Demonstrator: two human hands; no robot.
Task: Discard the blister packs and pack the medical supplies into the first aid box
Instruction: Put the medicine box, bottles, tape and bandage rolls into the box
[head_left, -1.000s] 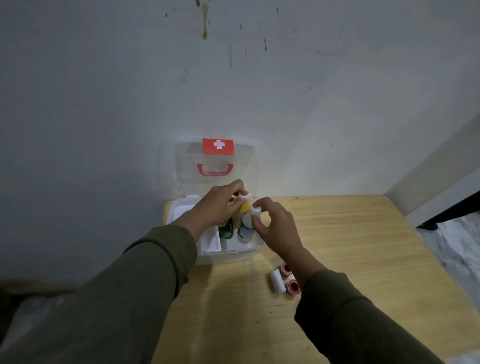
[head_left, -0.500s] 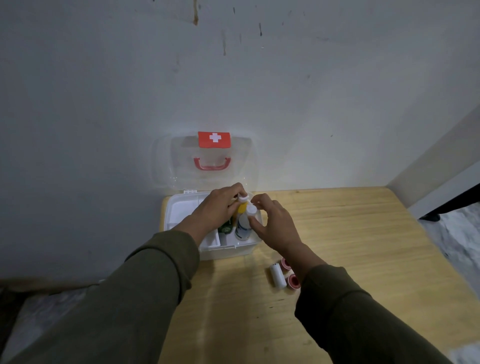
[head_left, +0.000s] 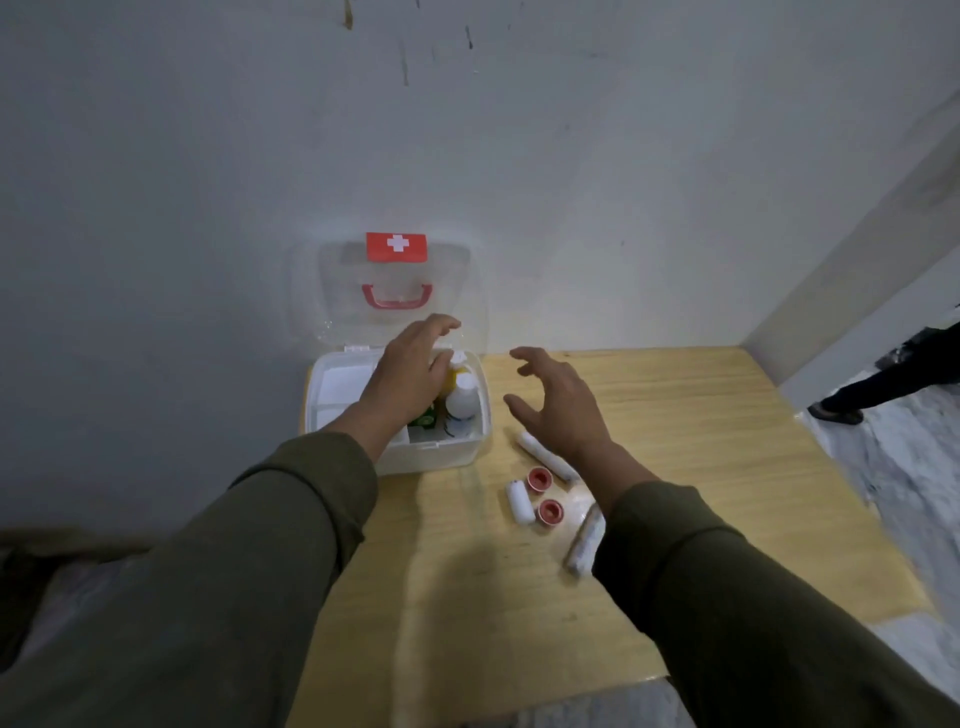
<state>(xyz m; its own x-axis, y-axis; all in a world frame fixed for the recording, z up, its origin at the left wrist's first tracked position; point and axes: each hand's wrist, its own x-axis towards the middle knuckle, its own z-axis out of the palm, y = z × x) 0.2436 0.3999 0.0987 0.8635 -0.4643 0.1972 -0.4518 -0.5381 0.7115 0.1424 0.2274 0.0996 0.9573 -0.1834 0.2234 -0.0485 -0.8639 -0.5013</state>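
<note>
The white first aid box (head_left: 441, 457) stands open against the wall, its clear lid (head_left: 397, 291) with a red cross label upright. Inside stand a white bottle (head_left: 462, 397), a yellow bottle (head_left: 458, 366) and something green (head_left: 423, 418). My left hand (head_left: 408, 374) hovers over the box with relaxed fingers and holds nothing. My right hand (head_left: 558, 400) is spread open above the table, right of the box. On the table lie two red-cored tape rolls (head_left: 540, 478) (head_left: 550, 512), a small white roll (head_left: 519, 501) and two long white bandage rolls (head_left: 545, 457) (head_left: 584, 540).
The wooden table (head_left: 675, 415) sits in a corner between grey walls. Its right and front edges drop to a pale floor. A person's dark leg and shoe (head_left: 841, 410) show at the far right.
Both hands have let go of the bottle caps. The right hand has drawn away to the right of the box and spread open. The left hand has lifted slightly.
</note>
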